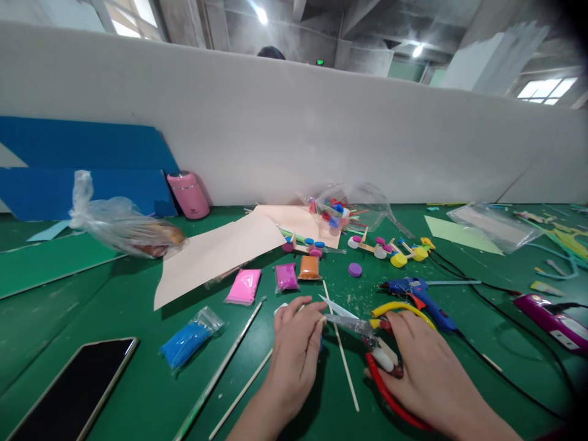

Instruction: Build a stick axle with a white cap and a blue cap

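My right hand (413, 349) grips scissors (351, 324) with one yellow and one red handle. Their blades are apart and point left, with the lower blade's tip at the fingertips of my left hand (296, 349). That hand is closed in a pinch around something small and mostly hidden; a white edge (280, 309) and a bit of blue show beside the fingers. A thin wooden stick (344, 361) lies on the table between my hands, passing beneath the blades. Another wooden stick (241, 395) runs under my left wrist.
Blue (188, 337), pink (244, 286), purple (286, 277) and orange (309, 267) clay packets lie ahead. Behind stand small wheeled toys (367, 245). A blue glue gun (418, 294) with a cord is at right, a phone (76, 389) at left. A white partition (275, 128) closes the back.
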### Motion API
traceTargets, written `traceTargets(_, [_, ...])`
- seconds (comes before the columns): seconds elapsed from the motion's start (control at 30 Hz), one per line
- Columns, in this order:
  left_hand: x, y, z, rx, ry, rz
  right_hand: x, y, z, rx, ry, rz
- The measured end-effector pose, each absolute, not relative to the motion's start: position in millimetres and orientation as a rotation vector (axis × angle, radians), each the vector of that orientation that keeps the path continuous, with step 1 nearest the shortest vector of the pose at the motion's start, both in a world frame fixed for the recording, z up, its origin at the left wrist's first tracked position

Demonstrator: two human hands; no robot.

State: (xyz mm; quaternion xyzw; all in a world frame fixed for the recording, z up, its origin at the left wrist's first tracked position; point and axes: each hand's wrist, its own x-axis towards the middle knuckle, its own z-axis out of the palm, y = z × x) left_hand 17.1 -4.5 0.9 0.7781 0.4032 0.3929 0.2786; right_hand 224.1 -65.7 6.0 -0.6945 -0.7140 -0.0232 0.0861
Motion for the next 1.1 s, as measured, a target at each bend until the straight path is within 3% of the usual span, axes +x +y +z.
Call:
traceTargets(0.17, [13.8, -2.2, 1.6, 1.781, 1.124, 1.196, 230.3, -65.9, 11.6, -2.113, -2.037, 0.047])
traceTargets(0.37, [12.8, -2.3, 4.8, 1.222, 1.033, 1.065, 220.2, -71.3, 30.3, -2.091, -1.840, 0.633])
traceTargets(0.47, [13.3, -2.7, 4.5, 1.081, 0.942, 1.019, 210.4, -71.7, 36.1, -2.012, -1.812, 0.776])
traceTargets(1.1, [13.5, -5.1, 1.5, 1.146, 0.820, 0.936, 194.0, -67.9, 44.4, -1.921, -1.815, 0.857])
